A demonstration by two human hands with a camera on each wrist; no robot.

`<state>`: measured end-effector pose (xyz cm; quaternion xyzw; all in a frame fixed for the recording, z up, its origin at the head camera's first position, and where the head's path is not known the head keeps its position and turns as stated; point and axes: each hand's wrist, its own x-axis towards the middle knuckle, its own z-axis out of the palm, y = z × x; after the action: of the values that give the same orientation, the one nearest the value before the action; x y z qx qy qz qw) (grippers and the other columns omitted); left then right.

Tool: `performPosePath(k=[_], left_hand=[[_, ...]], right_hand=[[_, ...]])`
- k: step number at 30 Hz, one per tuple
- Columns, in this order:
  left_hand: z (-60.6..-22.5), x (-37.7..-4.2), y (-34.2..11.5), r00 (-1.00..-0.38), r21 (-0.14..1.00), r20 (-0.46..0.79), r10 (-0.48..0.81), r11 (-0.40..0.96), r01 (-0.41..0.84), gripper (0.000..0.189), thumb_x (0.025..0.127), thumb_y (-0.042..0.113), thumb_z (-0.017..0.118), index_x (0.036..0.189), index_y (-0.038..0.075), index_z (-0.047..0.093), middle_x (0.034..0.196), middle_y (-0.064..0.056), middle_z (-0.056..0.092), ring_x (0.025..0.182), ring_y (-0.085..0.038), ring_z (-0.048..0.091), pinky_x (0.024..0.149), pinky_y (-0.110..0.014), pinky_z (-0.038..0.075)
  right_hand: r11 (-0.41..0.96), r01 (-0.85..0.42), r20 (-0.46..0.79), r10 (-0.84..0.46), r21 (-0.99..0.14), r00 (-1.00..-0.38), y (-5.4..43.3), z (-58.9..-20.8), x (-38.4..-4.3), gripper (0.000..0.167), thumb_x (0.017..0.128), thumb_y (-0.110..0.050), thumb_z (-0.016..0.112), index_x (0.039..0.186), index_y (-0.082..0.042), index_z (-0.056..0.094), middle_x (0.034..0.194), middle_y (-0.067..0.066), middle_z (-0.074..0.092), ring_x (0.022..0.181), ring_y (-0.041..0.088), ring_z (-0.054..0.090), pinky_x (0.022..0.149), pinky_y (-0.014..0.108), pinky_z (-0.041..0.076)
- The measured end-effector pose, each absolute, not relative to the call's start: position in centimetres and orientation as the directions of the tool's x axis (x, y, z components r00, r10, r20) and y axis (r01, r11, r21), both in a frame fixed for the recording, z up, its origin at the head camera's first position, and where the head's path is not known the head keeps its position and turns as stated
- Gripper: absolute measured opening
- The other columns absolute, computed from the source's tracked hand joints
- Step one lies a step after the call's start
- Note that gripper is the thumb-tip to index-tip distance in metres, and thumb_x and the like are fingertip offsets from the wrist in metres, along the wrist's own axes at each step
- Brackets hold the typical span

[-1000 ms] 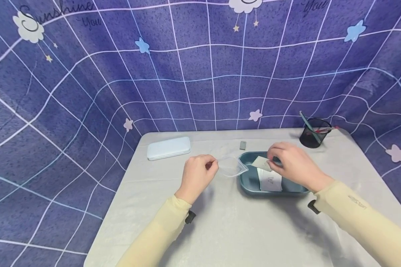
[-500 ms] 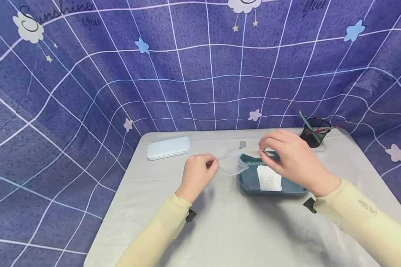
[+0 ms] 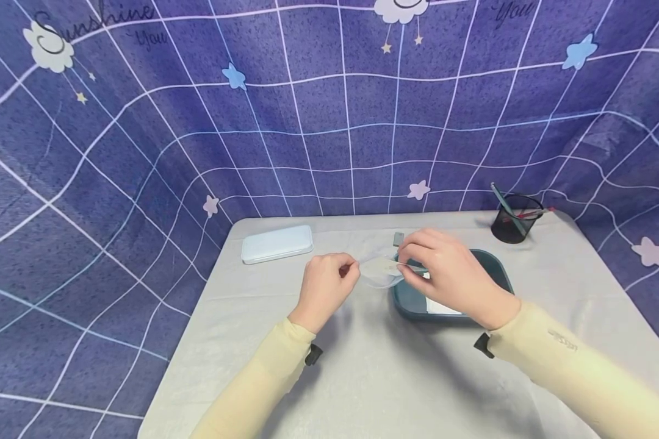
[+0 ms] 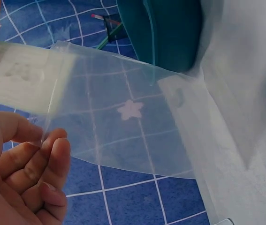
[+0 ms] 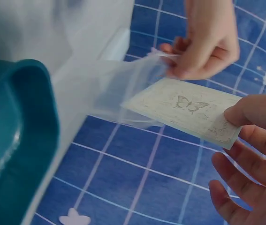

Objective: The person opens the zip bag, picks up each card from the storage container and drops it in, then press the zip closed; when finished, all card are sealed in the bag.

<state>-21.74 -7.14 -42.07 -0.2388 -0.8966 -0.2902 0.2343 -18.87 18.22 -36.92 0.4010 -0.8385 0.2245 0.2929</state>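
My left hand (image 3: 326, 289) pinches the edge of a clear plastic bag (image 4: 118, 117) near its mouth. The bag stretches out from the fingertips, its mouth spread apart. Between thumb and fingers my right hand (image 3: 453, 274) holds a cream card (image 5: 184, 108) printed with a butterfly. In the left wrist view, the card's far end overlaps the bag's mouth; the right wrist view shows its leading corner within the opening. Below my right hand is a teal tray (image 3: 498, 268) with several white cards (image 3: 442, 307) inside, partly hidden by that hand.
At the back left lies a light blue case (image 3: 277, 244). A small grey block (image 3: 398, 239) sits behind the tray. A black mesh pen cup (image 3: 509, 228) with pencils stands at the back right. A patterned purple-blue curtain (image 3: 329, 110) rises behind the table.
My right hand has lifted the card from over the tray and carried it left to the bag's mouth. The left hand has stayed nearly still, holding the bag.
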Motion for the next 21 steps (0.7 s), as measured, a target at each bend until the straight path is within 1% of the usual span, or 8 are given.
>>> performPosePath(k=[6, 10, 13, 16, 21], left_hand=[[-42.1, -21.7, -7.0, -0.77, 0.402, 0.56, 0.304, 0.713, 0.574, 0.014, 0.089, 0.012, 0.069, 0.081, 0.015, 0.08, 0.073, 0.007, 0.072, 0.063, -0.006, 0.063, 0.064, -0.029, 0.052], [-42.2, -21.7, -7.0, -0.766, 0.398, 0.563, 0.309, 0.711, 0.579, 0.014, 0.089, 0.013, 0.069, 0.081, 0.015, 0.08, 0.073, 0.007, 0.071, 0.063, -0.006, 0.063, 0.064, -0.028, 0.053], [-42.2, -21.7, -7.0, -0.762, 0.391, 0.566, 0.315, 0.71, 0.585, 0.015, 0.089, 0.013, 0.068, 0.08, 0.015, 0.08, 0.073, 0.007, 0.072, 0.063, -0.006, 0.063, 0.064, -0.028, 0.053], [-42.2, -21.7, -7.0, -0.756, 0.385, 0.571, 0.32, 0.71, 0.59, 0.015, 0.089, 0.013, 0.068, 0.08, 0.015, 0.08, 0.073, 0.007, 0.071, 0.064, -0.006, 0.064, 0.064, -0.029, 0.053], [-42.1, -21.6, -6.9, -0.752, 0.378, 0.572, 0.328, 0.709, 0.596, 0.015, 0.089, 0.012, 0.068, 0.08, 0.015, 0.08, 0.072, 0.007, 0.071, 0.064, -0.007, 0.064, 0.065, -0.029, 0.053]], right_hand=[[0.608, -0.777, 0.65, -0.525, -0.166, -0.55, 17.6, -39.4, -20.3, 0.012, 0.084, -0.008, 0.079, 0.084, -0.015, 0.069, 0.111, 0.005, 0.068, 0.103, 0.026, 0.065, 0.087, 0.044, 0.053], [0.633, -0.752, 0.606, -0.529, -0.186, -0.595, 17.1, -40.6, -20.8, 0.012, 0.084, -0.009, 0.083, 0.084, -0.015, 0.073, 0.116, 0.008, 0.07, 0.11, 0.03, 0.065, 0.092, 0.048, 0.053], [0.648, -0.735, 0.569, -0.535, -0.198, -0.624, 16.7, -41.2, -21.2, 0.01, 0.082, -0.01, 0.086, 0.085, -0.014, 0.077, 0.119, 0.009, 0.071, 0.113, 0.031, 0.065, 0.094, 0.049, 0.053], [0.662, -0.724, 0.539, -0.545, -0.193, -0.642, 16.2, -41.6, -21.6, 0.01, 0.081, -0.01, 0.088, 0.087, -0.013, 0.081, 0.12, 0.009, 0.072, 0.113, 0.031, 0.066, 0.094, 0.048, 0.053], [0.681, -0.71, 0.491, -0.563, -0.179, -0.664, 15.3, -41.9, -22.3, 0.005, 0.084, -0.013, 0.087, 0.088, -0.014, 0.084, 0.119, 0.01, 0.073, 0.114, 0.03, 0.067, 0.097, 0.047, 0.053]])
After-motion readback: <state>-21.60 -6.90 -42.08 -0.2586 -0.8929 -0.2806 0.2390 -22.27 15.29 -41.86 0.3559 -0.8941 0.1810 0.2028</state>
